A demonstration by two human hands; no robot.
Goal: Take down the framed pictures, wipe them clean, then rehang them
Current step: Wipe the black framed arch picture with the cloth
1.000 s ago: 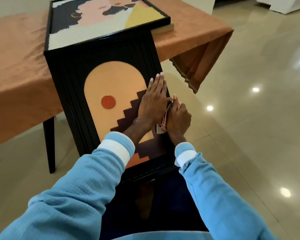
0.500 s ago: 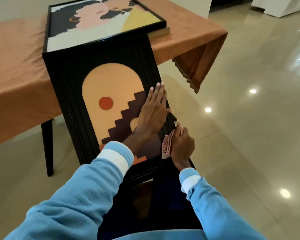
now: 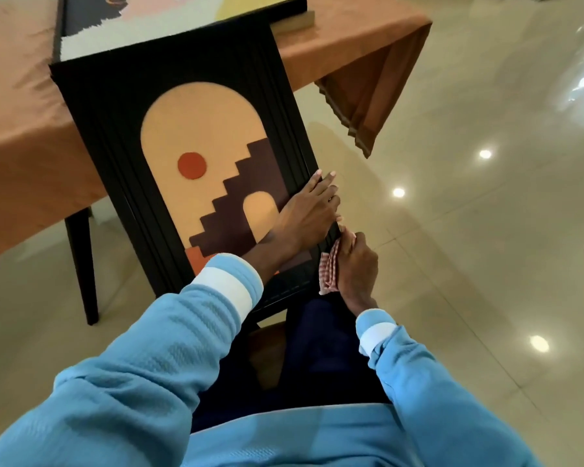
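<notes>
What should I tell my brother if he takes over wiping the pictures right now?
Left grip: open, flat on the arch picture, at its right edge.
Right grip: holds the checked cloth against that edge, lower down.
The arch picture leans on the table, lower end at the lap; the second picture lies flat on the table.
Done: both are down. Left: finish wiping, rehang both; second one wiped or not, cannot tell.

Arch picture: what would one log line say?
step: wipe | left hand: rests on arch picture | right hand: grips checked cloth at its edge
</notes>
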